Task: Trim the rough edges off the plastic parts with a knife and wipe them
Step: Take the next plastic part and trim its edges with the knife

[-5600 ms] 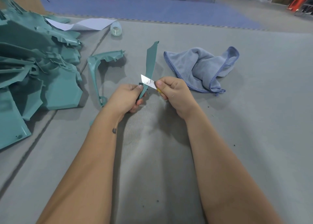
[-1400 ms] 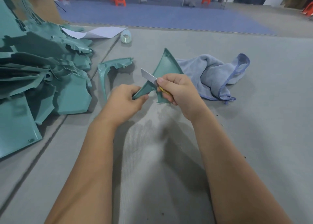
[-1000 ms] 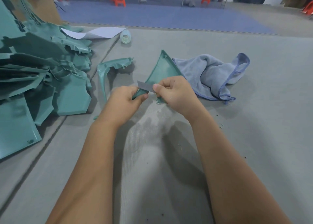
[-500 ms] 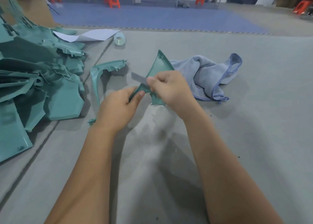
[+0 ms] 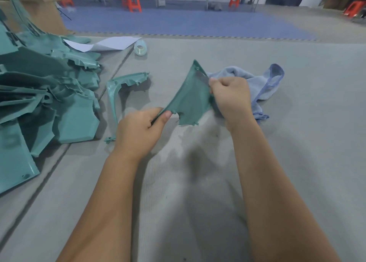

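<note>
A teal triangular plastic part [image 5: 190,101] is held up over the grey mat, its flat face toward me. My left hand [image 5: 141,131] pinches its lower left corner. My right hand [image 5: 230,98] is curled round the knife, whose grey blade [image 5: 202,77] lies against the part's upper right edge; the handle is hidden in my fist. A blue-grey cloth [image 5: 261,83] lies crumpled just behind my right hand.
A heap of teal plastic parts [image 5: 43,95] fills the left side. One curved teal part [image 5: 120,87] lies alone beside it. A tape roll [image 5: 140,48] and white paper [image 5: 107,43] sit farther back. Orange stools [image 5: 131,1] stand on the blue floor beyond.
The part has turned its flat face toward me. My right hand with the knife has moved from the lower left corner up to the part's right edge.
</note>
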`<state>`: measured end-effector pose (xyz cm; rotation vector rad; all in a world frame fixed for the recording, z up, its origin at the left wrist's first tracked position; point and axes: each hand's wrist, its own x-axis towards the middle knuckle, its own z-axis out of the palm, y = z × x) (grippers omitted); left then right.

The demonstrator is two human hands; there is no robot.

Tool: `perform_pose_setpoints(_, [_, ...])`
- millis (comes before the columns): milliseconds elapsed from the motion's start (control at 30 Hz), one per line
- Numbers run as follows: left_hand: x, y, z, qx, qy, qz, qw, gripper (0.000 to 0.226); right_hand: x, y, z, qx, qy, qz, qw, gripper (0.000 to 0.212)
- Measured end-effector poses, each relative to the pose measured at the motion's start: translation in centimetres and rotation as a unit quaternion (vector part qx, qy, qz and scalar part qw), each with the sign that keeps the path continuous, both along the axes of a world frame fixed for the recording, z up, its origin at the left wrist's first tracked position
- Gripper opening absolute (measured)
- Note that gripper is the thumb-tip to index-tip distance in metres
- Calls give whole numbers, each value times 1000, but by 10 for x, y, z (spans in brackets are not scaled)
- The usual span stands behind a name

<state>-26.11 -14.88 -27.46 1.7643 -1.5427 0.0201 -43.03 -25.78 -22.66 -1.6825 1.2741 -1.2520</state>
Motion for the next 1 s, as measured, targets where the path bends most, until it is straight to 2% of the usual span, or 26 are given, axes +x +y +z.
perform_pose_setpoints(167, [3,-5,6,30,-36,-51,998,20,0,5,-3,5,-51,33,998,41])
perform_pose_setpoints(267, [-3,-8,6,53,-36,-28,998,24,0,8,-6,3,-79,51,996,43])
perform_pose_setpoints(333, [-10,-9,6,44,-41,-15,998,31,0,11,-6,-4,-100,68,993,42])
perform_pose_setpoints(400, [-15,-9,7,24,-45,-7,999,27,1,14,-6,-8,-109,92,990,38])
perform_pose_setpoints(567, [-15,-13,5,23,-26,16,999,40,7,23,-7,-35,-64,193,979,33])
perform_pose_setpoints(800, [-10,-16,3,28,18,-13,999,35,20,24,-21,-23,28,241,970,40])
perform_pose_setpoints(933, [-11,-13,1,25,28,-28,999,42,18,17,-24,-18,9,239,971,36])
perform_pose_setpoints(1000, [-11,-11,-1,36,27,-32,998,43,15,13,-22,-5,-32,230,973,35])
